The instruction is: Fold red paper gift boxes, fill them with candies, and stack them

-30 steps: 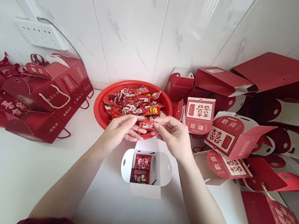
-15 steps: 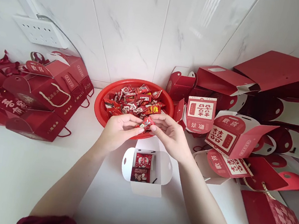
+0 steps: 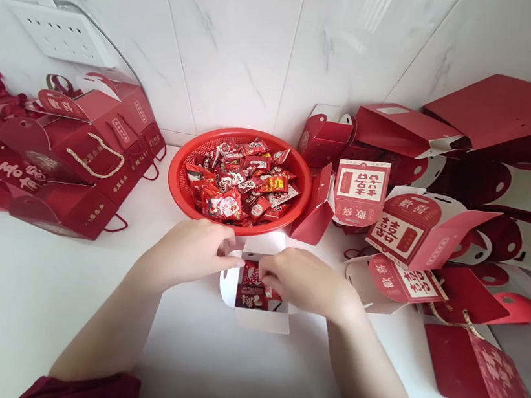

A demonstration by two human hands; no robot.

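A small white-lined box [image 3: 262, 320] stands unfolded with its flaps spread on the counter in front of me. Red wrapped packets [image 3: 251, 297] lie in its left part. My right hand [image 3: 303, 282] reaches down into the box from the right, fingers closed on a small red-wrapped candy [image 3: 273, 286], mostly covered by the fingers. At the box's back left corner is my left hand [image 3: 194, 252], thumb and fingers apart with nothing between them. Just behind both hands sits a red plastic basket [image 3: 177, 190] heaped with wrapped candies [image 3: 248, 183].
Red gift boxes and bags [image 3: 80, 155] are stacked on the left, some with rope handles. On the right stand many open red boxes [image 3: 429, 237] and a red bag [image 3: 481, 377]. A white socket panel [image 3: 62, 32] is on the tiled wall [image 3: 246, 46].
Both hands have come down from the basket's front edge toward the box. My right hand has carried the candy into the box, while my left hand has let go of it.
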